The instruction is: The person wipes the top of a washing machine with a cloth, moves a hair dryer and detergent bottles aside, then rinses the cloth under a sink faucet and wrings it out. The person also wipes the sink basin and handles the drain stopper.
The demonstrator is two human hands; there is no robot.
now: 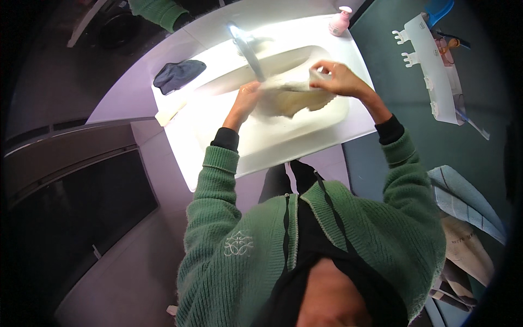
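Observation:
Over the white washbasin (286, 153), my left hand (246, 96) grips one end of a pale, wet-looking cloth item (292, 85), possibly a sock. My right hand (336, 77) holds its other end, thumb and fingers curled around the fabric. The item is stretched between both hands and blurred in places. Just above my left hand is the spout of the faucet (248, 51); glare hides whether water runs. A dark sock-like cloth (177, 75) lies on the basin's left rim, with a pale yellow bar, likely soap (166, 115), nearer me.
A pink pump bottle (339, 22) stands at the back right corner. On the right wall hangs a white rack (435, 69) with toothbrushes and other items. Towels (466, 200) hang lower right. A mirror (118, 49) rises behind the basin at left.

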